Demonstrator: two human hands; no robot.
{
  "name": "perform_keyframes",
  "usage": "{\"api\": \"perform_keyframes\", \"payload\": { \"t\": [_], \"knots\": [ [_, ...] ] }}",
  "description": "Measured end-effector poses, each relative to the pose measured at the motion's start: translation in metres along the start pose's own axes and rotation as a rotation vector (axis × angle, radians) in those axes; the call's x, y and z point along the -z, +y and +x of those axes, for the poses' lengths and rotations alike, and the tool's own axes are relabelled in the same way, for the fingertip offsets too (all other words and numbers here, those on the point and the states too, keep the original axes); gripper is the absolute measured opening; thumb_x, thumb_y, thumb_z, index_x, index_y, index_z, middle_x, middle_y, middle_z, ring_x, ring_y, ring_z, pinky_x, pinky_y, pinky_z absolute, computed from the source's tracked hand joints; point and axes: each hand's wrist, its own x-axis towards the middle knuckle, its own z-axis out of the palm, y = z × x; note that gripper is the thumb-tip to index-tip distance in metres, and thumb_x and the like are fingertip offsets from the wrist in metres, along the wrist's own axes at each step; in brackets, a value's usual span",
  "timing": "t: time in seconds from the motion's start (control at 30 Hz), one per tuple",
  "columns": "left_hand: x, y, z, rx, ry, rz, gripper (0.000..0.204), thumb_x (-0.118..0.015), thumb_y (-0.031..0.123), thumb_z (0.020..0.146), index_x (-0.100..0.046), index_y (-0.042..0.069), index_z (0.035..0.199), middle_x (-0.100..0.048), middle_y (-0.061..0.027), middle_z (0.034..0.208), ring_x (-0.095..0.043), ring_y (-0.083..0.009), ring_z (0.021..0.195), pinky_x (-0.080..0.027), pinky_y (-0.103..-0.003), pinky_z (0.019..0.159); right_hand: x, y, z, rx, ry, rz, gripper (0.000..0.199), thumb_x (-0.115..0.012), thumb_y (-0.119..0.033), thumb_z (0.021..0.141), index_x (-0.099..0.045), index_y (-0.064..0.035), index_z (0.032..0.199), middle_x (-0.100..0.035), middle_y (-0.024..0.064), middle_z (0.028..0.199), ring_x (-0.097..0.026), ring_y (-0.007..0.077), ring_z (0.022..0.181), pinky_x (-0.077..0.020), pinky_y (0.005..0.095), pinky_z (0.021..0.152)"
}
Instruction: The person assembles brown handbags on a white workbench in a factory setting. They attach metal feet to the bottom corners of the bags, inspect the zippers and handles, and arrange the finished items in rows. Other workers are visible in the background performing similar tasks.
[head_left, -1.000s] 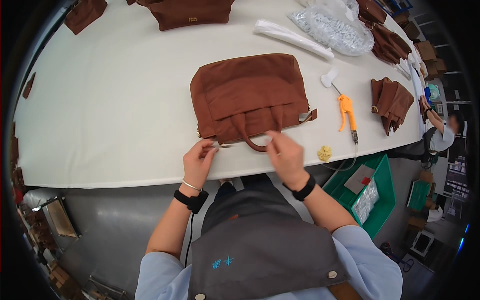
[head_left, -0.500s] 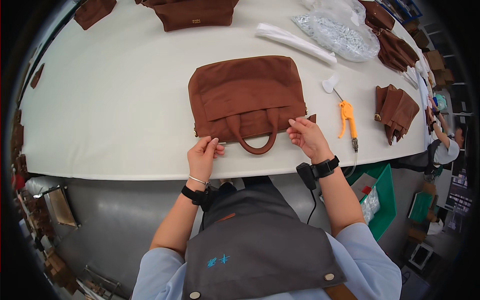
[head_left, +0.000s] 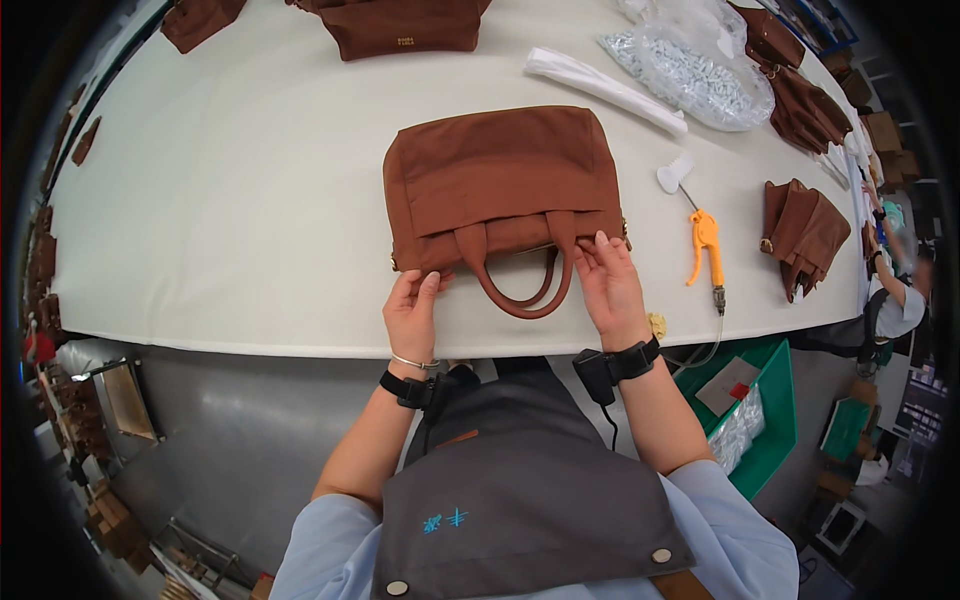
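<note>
A brown handbag (head_left: 505, 165) lies on the white table with its opening edge and handles toward me. Its two rounded handles (head_left: 515, 306) hang over the near edge, one showing behind the other. My left hand (head_left: 412, 305) pinches the near left corner, thumb and fingers closed on the edge. At the near right edge, beside the handle base, my right hand (head_left: 608, 285) grips the bag with the thumb on top and the fingers partly hidden beneath. Small metal fittings (head_left: 394, 262) show at the bag's side.
An orange air blow gun (head_left: 706, 240) with a hose lies to the right, near a folded brown bag (head_left: 808, 235). Beyond are a white roll (head_left: 605, 88), a clear sack of small pieces (head_left: 700, 75) and more brown bags (head_left: 410, 28). A green crate (head_left: 775, 425) stands below the table.
My right hand has moved inward from the corner toward the handle. The near edge has parted a little, and the second handle now shows separately. My left hand stays at the left corner.
</note>
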Motion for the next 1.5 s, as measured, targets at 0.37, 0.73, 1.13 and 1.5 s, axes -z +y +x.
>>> {"api": "perform_keyframes", "payload": {
  "t": [0.37, 0.73, 1.13, 1.5],
  "knots": [
    [-0.011, -0.003, 0.005, 0.051, 0.02, -0.259, 0.03, -0.055, 0.015, 0.098, -0.048, 0.002, 0.124, -0.057, -0.01, 0.125, -0.054, -0.0181, 0.116, -0.044, -0.031, 0.099, -0.002, 0.024, 0.008, 0.012, -0.036, 0.204, 0.02, -0.06, -0.018, 0.096, -0.053, -0.0076, 0.112, -0.057, 0.0059, 0.117, -0.053, 0.0186, 0.112, -0.0411, 0.0365, 0.103],
    [-0.021, 0.023, 0.03, 0.419, 0.198, -0.044, 0.032, -0.06, 0.031, 0.095, -0.056, 0.003, 0.109, -0.065, -0.0091, 0.108, -0.066, -0.0196, 0.094, -0.053, -0.029, 0.075, 0.01, 0.033, 0.03, -0.033, 0.154, 0.041, 0.012, -0.063, -0.012, 0.093, -0.054, -0.0064, 0.097, -0.061, 0.0047, 0.096, -0.06, 0.0171, 0.089, -0.0524, 0.0354, 0.087],
    [-0.047, 0.023, 0.004, -1.025, -0.642, 1.32, 0.024, -0.069, 0.017, 0.075, -0.065, 0.01, 0.098, -0.061, -0.0009, 0.095, -0.058, -0.0188, 0.096, -0.036, -0.045, 0.096, 0.008, -0.025, 0.019, -0.381, -0.021, -0.237, 0.015, -0.061, -0.012, 0.094, -0.059, -0.0039, 0.106, -0.065, 0.0075, 0.104, -0.065, 0.0172, 0.092, -0.0542, 0.0321, 0.078],
    [-0.062, 0.031, 0.007, -0.995, -0.827, 1.29, 0.023, -0.057, 0.01, 0.079, -0.065, 0.002, 0.099, -0.059, -0.0069, 0.093, -0.056, -0.0222, 0.088, -0.042, -0.037, 0.088, 0.038, -0.181, 0.129, 0.507, -0.298, -2.4, 0.032, -0.051, 0.001, 0.084, -0.059, -0.0035, 0.115, -0.057, 0.0126, 0.109, -0.054, 0.0298, 0.106, -0.0518, 0.0369, 0.087]
  ]
}}
